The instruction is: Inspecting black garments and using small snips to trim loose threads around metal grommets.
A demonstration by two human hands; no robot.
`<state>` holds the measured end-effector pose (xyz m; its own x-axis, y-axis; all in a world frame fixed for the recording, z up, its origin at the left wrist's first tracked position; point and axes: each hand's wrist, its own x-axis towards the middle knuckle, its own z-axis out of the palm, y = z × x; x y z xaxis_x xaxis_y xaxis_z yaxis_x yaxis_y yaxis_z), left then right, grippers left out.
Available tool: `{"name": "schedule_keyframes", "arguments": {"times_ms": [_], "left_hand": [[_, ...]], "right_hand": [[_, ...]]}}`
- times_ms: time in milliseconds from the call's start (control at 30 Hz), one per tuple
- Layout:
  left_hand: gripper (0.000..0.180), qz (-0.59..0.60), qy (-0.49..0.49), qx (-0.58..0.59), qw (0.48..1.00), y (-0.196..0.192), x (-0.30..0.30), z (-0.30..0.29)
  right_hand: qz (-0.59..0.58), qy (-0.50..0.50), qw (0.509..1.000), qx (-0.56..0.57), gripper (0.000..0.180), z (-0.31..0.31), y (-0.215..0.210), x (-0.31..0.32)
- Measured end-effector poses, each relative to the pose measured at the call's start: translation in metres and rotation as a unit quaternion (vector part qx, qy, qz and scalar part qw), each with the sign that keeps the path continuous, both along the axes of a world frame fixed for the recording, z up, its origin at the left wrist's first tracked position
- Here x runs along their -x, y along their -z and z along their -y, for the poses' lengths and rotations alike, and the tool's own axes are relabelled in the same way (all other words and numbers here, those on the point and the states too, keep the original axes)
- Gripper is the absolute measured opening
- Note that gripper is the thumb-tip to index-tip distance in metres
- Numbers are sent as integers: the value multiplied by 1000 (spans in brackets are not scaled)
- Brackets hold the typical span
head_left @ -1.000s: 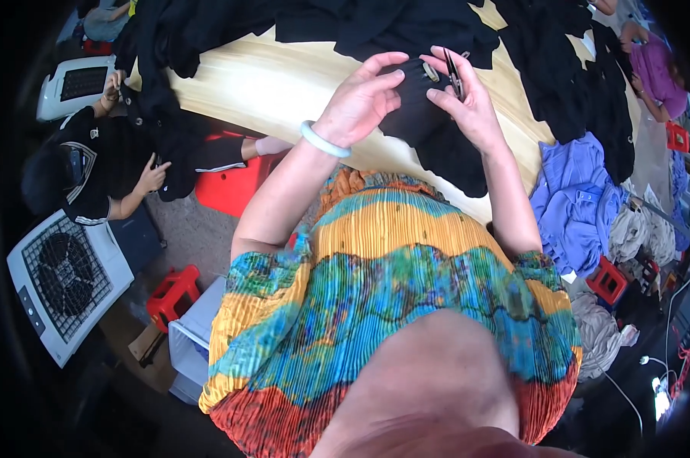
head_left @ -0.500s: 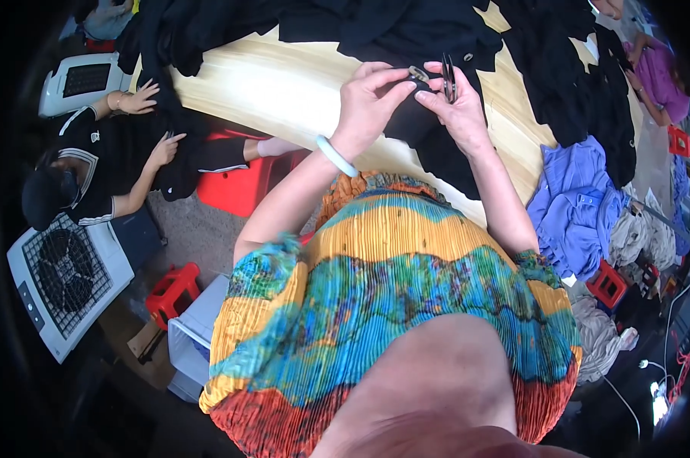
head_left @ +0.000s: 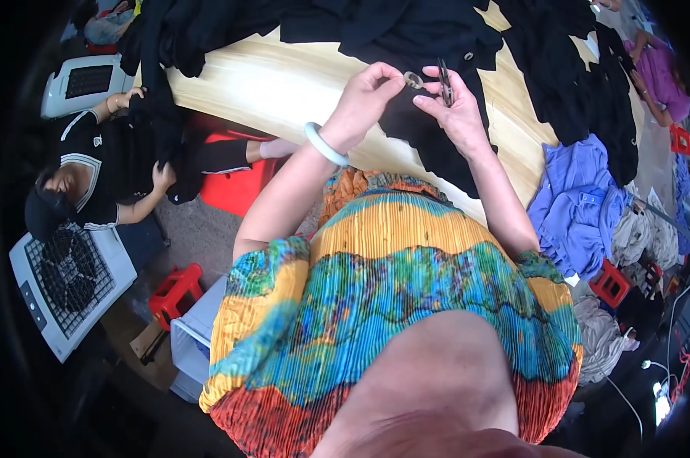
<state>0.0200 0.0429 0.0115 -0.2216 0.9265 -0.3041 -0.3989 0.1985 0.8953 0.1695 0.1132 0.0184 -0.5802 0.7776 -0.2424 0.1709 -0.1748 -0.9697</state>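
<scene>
My left hand (head_left: 365, 99), a pale bangle at its wrist, pinches thumb and forefinger together. At those fingertips sits a round, grey-brown button (head_left: 413, 81) with a darker middle; whether a thread joins it to the cloth is too small to see. Just right of it, my right hand (head_left: 458, 114) holds black thread snips (head_left: 445, 82), blades pointing up, against its fingers. Its thumb is spread toward the button, apart from it. Black fabric (head_left: 413, 126) lies beneath both hands on the pale wooden table (head_left: 261, 80).
More black garments (head_left: 406, 27) are heaped along the table's far side. Blue clothing (head_left: 577, 202) hangs at the right edge. On my left a co-worker (head_left: 93, 168) in black handles dark cloth, near a red stool (head_left: 234, 195) and a fan unit (head_left: 70, 278). Another person (head_left: 661, 80) is far right.
My left hand has drawn slightly left and its fingers have closed tighter. The button has shifted a little down-left, away from my right thumb. The co-worker's spread hands have closed on the dark cloth.
</scene>
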Motion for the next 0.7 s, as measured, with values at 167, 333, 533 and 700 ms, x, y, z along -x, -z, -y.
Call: {"name": "schedule_keyframes", "arguments": {"times_ms": [167, 333, 533, 700], "left_hand": [[7, 94, -10, 24, 995, -6, 8, 0], [7, 90, 2, 11, 996, -2, 5, -4], [6, 58, 25, -28, 998, -1, 2, -2], [8, 154, 18, -72, 985, 5, 9, 8]], "right_hand": [[39, 91, 985, -141, 31, 3, 4, -5], [4, -60, 997, 50, 30, 17, -30, -14], [-27, -74, 976, 202, 29, 12, -24, -18], [-91, 49, 992, 69, 20, 6, -22, -16]]}}
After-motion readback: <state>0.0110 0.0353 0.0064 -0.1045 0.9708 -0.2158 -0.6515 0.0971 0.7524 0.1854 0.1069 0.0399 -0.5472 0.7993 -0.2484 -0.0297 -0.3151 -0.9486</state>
